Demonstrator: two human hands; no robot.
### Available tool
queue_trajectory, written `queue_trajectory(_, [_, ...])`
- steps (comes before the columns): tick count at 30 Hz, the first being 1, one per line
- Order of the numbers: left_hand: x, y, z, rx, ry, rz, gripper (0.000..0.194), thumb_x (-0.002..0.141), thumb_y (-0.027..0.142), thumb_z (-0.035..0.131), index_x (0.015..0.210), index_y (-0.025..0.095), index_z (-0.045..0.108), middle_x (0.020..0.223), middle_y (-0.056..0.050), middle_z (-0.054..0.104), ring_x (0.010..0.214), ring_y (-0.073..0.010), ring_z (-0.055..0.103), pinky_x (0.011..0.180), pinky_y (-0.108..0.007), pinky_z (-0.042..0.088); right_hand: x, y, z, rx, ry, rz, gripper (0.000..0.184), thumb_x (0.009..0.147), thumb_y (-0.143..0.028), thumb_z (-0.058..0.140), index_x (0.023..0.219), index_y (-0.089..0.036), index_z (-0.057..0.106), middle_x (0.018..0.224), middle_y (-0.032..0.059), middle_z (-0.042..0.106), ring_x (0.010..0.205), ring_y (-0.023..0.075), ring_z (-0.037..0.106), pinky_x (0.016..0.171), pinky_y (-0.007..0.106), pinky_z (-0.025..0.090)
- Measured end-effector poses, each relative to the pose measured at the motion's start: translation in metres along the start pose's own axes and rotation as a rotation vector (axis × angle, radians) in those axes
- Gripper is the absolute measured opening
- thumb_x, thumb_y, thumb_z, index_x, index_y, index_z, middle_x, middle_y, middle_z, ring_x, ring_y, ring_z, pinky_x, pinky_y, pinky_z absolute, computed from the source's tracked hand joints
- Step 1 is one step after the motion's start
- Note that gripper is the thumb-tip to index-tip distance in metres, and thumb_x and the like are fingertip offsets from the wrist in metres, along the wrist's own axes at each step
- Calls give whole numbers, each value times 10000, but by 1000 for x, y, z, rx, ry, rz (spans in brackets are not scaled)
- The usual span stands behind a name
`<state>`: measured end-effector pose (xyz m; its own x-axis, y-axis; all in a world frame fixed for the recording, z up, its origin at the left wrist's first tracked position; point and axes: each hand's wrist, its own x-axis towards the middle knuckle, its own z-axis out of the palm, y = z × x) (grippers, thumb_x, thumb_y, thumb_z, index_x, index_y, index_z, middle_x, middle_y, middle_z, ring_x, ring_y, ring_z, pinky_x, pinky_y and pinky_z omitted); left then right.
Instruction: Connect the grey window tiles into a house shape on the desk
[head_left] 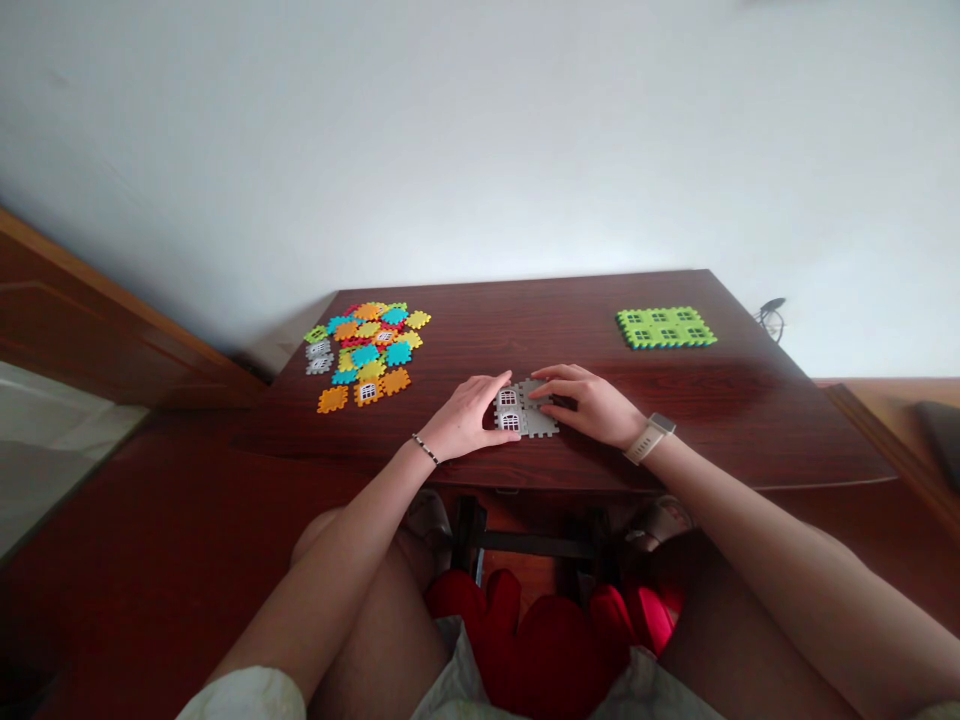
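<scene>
Head view: grey panel (pixel 544 422) on desk (pixel 720 410), joined window tiles, long axis side to side, between the hands.
Left hand (pixel 466 415): fingertips on panel's left edge; grip cannot be told.
Right hand (pixel 586 405): fingers over panel's right part; grip cannot be told.
Nearer hand: neither clearly.
Beside: tile pile (pixel 367 350) left, green panel (pixel 665 327) right.

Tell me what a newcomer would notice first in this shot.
The heap of bright plastic tiles on the left of the dark wooden table stands out first. At the table's centre, the left hand and right hand rest on joined grey window tiles. A green tile panel lies flat at far right.
</scene>
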<state>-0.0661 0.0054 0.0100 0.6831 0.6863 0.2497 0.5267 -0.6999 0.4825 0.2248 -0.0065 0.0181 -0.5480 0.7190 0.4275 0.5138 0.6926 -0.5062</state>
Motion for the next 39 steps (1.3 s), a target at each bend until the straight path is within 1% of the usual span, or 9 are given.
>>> queue_trajectory(7, [-1, 0, 0, 9, -2, 6, 1000, 910, 504, 858, 1708, 273, 303, 1585, -163, 578, 1473, -362, 532, 1251, -583, 438, 1, 3, 2, -14, -2, -8, 219, 1009, -249, 700, 1169, -294, 843, 1406, 107, 738, 1278, 304, 711, 1123, 535, 578])
queue_trajectory(11, [0, 0, 0, 28, -3, 15, 958, 914, 509, 854, 1685, 267, 340, 1577, -158, 579, 1469, -359, 532, 1252, -574, 440, 1, 3, 2, -52, -14, -19, 236, 1013, -248, 689, 1183, -295, 847, 1418, 110, 734, 1284, 310, 707, 1117, 547, 585])
queue_trajectory(16, [0, 2, -1, 31, -6, 30, 841, 919, 521, 845, 1612, 268, 442, 1558, -137, 590, 1453, -349, 543, 1258, -565, 439, 1, 0, 2, -112, -35, -11, 261, 1018, -240, 664, 1194, -301, 847, 1399, 113, 746, 1271, 322, 715, 1109, 560, 597])
queue_trajectory(21, [1, 4, -2, 21, -13, 30, 744, 924, 516, 836, 1551, 275, 516, 1521, -134, 608, 1441, -347, 549, 1258, -579, 439, 1, -2, 3, -105, -49, -15, 283, 1007, -225, 665, 1210, -305, 843, 1395, 121, 744, 1251, 341, 720, 1093, 583, 607])
queue_trajectory(29, [-1, 3, -1, 57, -6, 63, 518, 958, 517, 801, 1407, 296, 666, 1522, -117, 590, 1455, -332, 533, 1266, -569, 437, 2, -3, 4, -163, -74, -23, 308, 1000, -189, 638, 1219, -286, 832, 1381, 131, 730, 1247, 336, 708, 1078, 569, 614])
queue_trajectory(35, [-2, 4, -1, 58, -21, 52, 489, 963, 511, 795, 1404, 323, 699, 1549, -114, 571, 1470, -340, 519, 1276, -604, 423, 3, -4, 6, -157, -68, -18, 356, 973, -145, 647, 1236, -302, 828, 1371, 119, 731, 1247, 338, 702, 1095, 579, 604])
queue_trajectory(39, [-2, 5, -2, 51, -19, 50, 486, 964, 506, 794, 1408, 331, 705, 1545, -110, 575, 1466, -339, 521, 1276, -608, 425, 2, -6, 7, -163, -67, -14, 362, 976, -144, 644, 1250, -301, 821, 1379, 122, 726, 1257, 344, 694, 1100, 590, 604])
